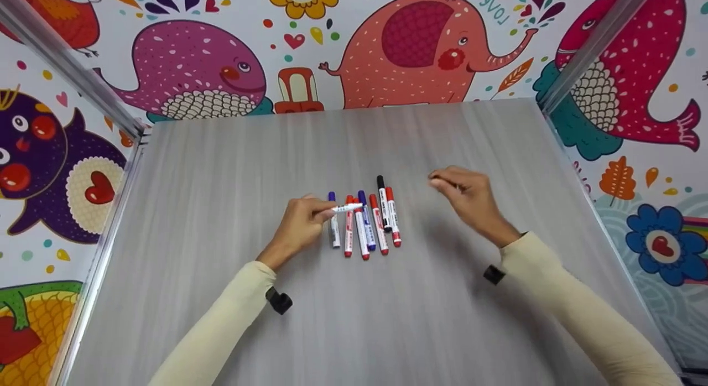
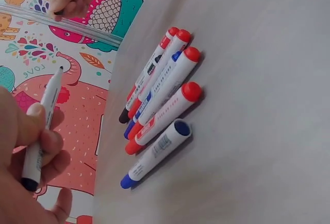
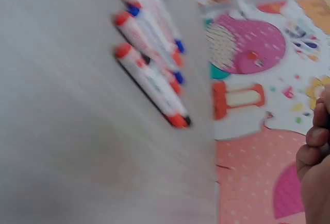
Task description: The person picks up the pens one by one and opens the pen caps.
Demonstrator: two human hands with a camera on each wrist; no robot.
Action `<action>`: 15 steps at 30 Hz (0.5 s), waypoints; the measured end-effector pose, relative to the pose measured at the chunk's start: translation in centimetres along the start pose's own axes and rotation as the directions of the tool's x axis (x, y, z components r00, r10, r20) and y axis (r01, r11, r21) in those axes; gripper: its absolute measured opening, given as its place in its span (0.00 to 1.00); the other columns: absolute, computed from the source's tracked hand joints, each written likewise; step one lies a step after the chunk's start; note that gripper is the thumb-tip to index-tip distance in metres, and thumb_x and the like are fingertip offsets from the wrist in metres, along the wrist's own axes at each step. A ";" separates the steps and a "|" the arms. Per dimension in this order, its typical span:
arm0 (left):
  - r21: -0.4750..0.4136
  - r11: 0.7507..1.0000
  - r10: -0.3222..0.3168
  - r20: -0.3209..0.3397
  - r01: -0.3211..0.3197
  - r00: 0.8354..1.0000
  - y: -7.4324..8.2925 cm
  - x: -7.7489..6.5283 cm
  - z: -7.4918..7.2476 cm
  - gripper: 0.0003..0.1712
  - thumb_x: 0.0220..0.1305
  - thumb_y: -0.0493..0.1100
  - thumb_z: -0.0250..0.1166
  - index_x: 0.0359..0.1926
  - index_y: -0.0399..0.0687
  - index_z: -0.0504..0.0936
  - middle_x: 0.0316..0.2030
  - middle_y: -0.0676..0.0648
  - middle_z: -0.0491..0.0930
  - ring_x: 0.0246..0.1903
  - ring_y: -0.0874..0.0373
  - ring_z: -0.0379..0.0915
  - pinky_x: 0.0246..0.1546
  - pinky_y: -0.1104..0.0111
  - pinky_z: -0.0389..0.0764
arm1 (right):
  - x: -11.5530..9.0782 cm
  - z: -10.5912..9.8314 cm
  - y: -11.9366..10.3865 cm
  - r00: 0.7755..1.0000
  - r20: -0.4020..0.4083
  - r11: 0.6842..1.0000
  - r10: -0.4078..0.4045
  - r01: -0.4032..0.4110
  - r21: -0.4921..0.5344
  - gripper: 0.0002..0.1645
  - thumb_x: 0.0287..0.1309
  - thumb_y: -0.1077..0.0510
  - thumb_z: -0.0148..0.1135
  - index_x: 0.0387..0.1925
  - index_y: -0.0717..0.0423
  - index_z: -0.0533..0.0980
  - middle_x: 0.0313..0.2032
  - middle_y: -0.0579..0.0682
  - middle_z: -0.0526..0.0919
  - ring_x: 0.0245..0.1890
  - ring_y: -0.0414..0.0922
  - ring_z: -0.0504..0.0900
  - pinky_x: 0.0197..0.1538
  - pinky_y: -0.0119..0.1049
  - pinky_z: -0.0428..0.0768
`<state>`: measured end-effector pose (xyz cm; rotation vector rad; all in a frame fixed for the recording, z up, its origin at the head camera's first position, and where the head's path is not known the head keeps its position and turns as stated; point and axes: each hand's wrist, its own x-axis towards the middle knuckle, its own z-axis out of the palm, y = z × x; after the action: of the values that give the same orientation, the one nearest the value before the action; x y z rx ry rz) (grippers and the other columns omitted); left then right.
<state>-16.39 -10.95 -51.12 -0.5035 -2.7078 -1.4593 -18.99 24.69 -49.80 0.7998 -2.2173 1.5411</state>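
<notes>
Above the row of markers, my left hand [image 1: 298, 223] pinches an uncapped white marker [image 2: 50, 98] between thumb and fingers. Its dark nib points away from the palm toward the right, and its rear end is black. My right hand [image 1: 467, 198] is off to the right, raised over the table, with curled fingers gripping a small black cap [image 2: 58, 13] that is mostly hidden. Beneath and beside the left hand lie a blue-capped marker [image 2: 160, 152], several red-capped markers [image 1: 394, 223], another blue one [image 1: 369, 231] and a black-capped marker [image 1: 380, 182].
The markers lie roughly side by side on the grey wood-grain table [image 1: 221, 165]. Metal rails [image 1: 110, 93] and walls printed with cartoon animals [image 1: 415, 48] bound the table at the back and sides.
</notes>
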 end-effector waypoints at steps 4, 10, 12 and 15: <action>-0.013 1.000 -0.016 0.001 0.016 1.000 -0.3 0.3 -0.3 0.12 0.77 0.36 0.70 0.53 0.34 0.93 0.35 0.46 0.86 0.35 0.57 0.74 0.37 0.66 0.75 | 0.6 -1.0 -0.4 0.997 0.065 0.998 0.049 -0.046 -0.048 0.12 0.70 0.68 0.72 0.50 0.55 0.92 0.38 0.52 0.91 0.34 0.41 0.78 0.40 0.28 0.75; -0.033 0.998 -0.061 -0.008 0.060 0.998 -0.6 0.0 -0.7 0.11 0.77 0.38 0.71 0.53 0.37 0.93 0.40 0.47 0.87 0.41 0.57 0.79 0.41 0.67 0.80 | 0.0 -0.5 0.0 0.992 0.063 0.993 0.106 -0.102 -0.061 0.15 0.64 0.68 0.76 0.51 0.55 0.92 0.40 0.50 0.93 0.36 0.42 0.80 0.40 0.26 0.76; -0.032 0.998 -0.063 -0.010 0.063 0.998 -0.7 0.0 -1.0 0.12 0.75 0.37 0.72 0.54 0.37 0.92 0.42 0.45 0.87 0.43 0.55 0.80 0.41 0.68 0.80 | -0.2 -0.7 0.3 0.992 0.065 0.992 0.112 -0.108 -0.065 0.15 0.64 0.68 0.75 0.52 0.57 0.92 0.42 0.51 0.93 0.37 0.41 0.81 0.40 0.26 0.76; -0.015 0.998 -0.065 -0.019 0.065 0.998 -0.9 0.0 -1.4 0.12 0.74 0.37 0.73 0.54 0.38 0.93 0.42 0.45 0.88 0.42 0.54 0.77 0.41 0.67 0.77 | -0.6 -0.8 0.8 0.993 0.068 0.993 0.091 -0.086 -0.075 0.15 0.64 0.69 0.76 0.52 0.58 0.91 0.43 0.53 0.92 0.37 0.41 0.81 0.40 0.25 0.75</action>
<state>-16.82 -12.61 -51.08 -0.4029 -2.7254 -1.4920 -19.06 25.82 -50.39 0.7555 -2.3755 1.4847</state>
